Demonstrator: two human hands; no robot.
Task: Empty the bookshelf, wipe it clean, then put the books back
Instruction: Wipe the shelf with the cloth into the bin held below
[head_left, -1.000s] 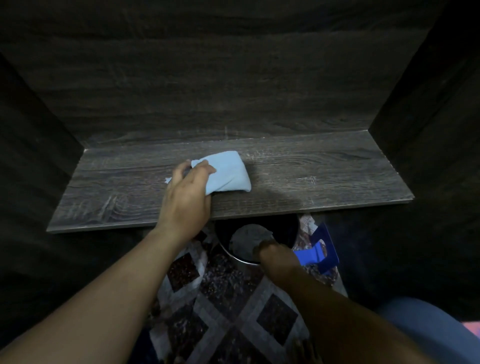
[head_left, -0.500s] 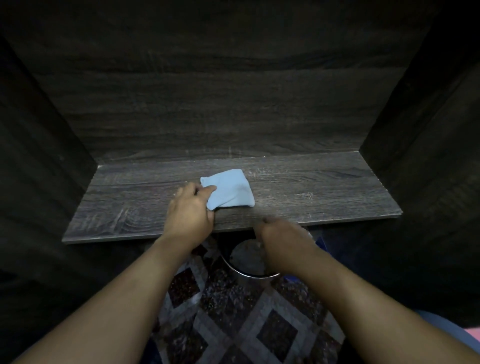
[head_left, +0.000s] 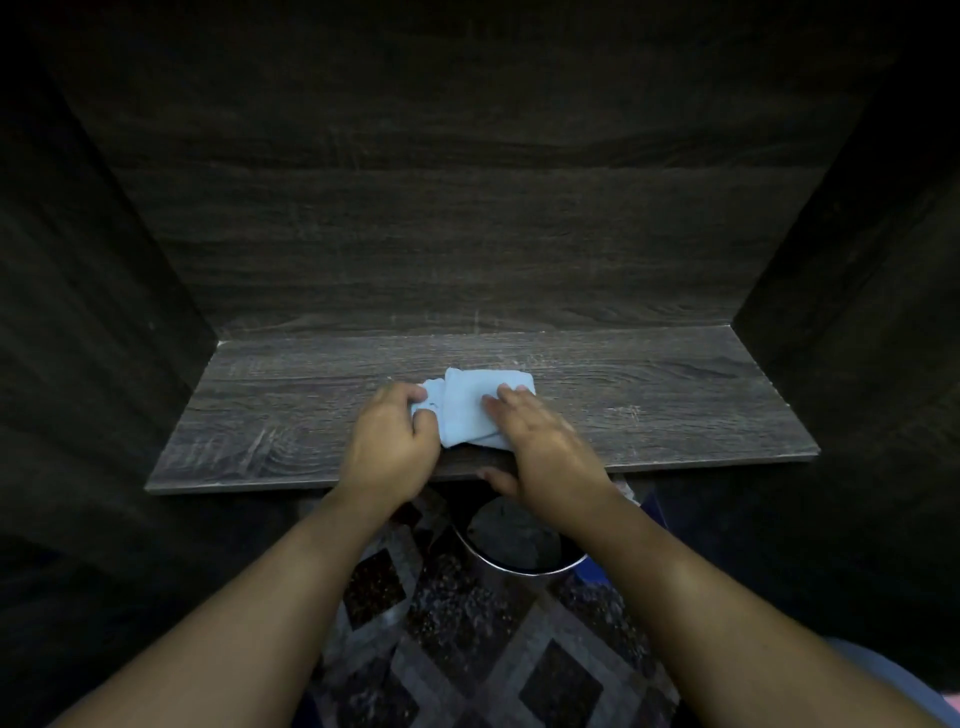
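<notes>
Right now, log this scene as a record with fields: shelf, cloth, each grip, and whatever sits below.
shelf: dark wood-grain board, carrying the cloth near its front edge
cloth: light blue, folded, lying flat on the shelf
left grip: hand, fingers curled round the cloth's left edge
right grip: hand, fingers straight on top of the cloth, thumb below the shelf's front edge
below: metal-rimmed bucket standing on a patterned floor
</notes>
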